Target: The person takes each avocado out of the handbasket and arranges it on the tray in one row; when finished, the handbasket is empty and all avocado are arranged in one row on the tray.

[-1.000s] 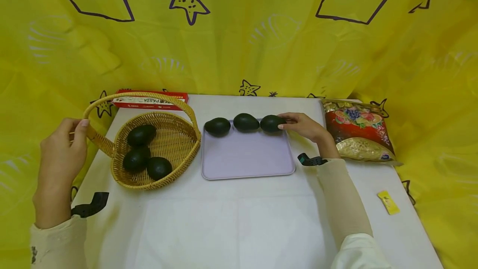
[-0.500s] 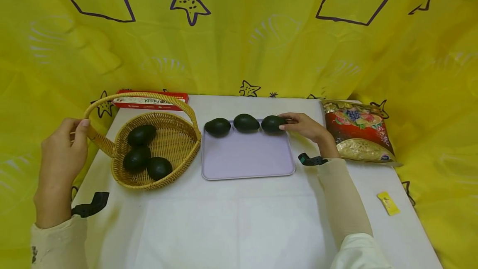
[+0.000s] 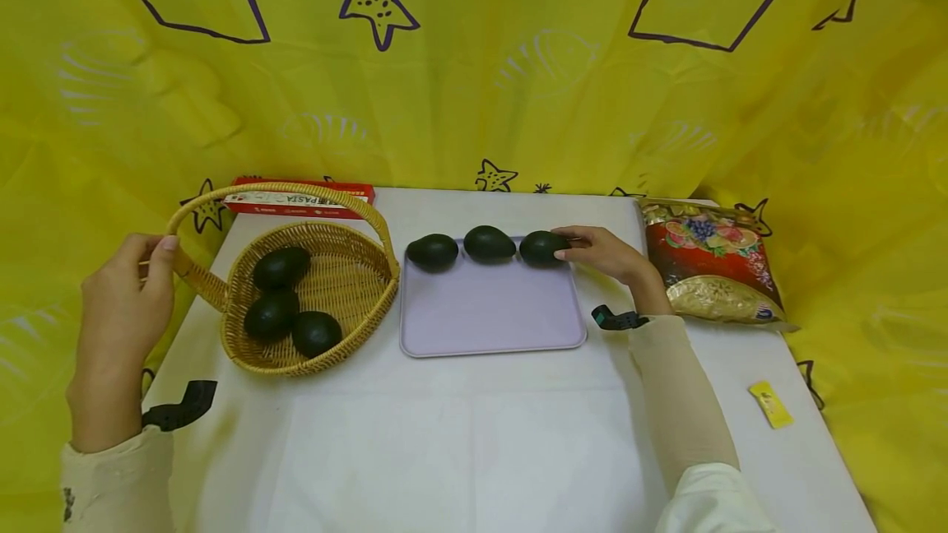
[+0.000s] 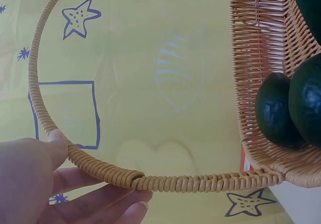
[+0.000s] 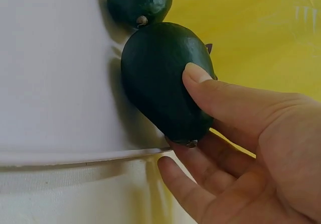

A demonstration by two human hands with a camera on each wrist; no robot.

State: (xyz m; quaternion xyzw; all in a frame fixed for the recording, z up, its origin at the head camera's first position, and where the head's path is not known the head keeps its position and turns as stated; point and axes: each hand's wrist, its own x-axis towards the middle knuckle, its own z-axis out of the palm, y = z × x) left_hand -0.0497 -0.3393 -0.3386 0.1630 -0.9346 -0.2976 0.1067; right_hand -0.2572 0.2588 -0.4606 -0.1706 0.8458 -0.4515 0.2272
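Observation:
My left hand point(image 3: 129, 298) holds the handle point(image 4: 105, 173) of a wicker basket point(image 3: 348, 270) at the left, thumb on one side and fingers on the other. Inside the basket lie three dark green avocados point(image 3: 271, 315), grouped toward its left. A pale lilac tray point(image 3: 492, 311) sits in the middle, with three more avocados point(image 3: 489, 244) in a row along its far edge. My right hand point(image 3: 611, 253) grips the rightmost avocado point(image 5: 163, 78) at its stem end. In the right wrist view the thumb presses its upper side while fingers reach beneath.
A red pasta box point(image 3: 296, 200) lies behind the basket. At the back right rests a red and gold bag point(image 3: 711, 261). A small yellow packet point(image 3: 771, 404) lies on the white table point(image 3: 459, 451) near its right edge. A yellow patterned curtain point(image 3: 459, 89) hangs behind.
The rightmost avocado has shifted very slightly right and toward me with my right hand on it. My left hand and the basket stay practically where they were.

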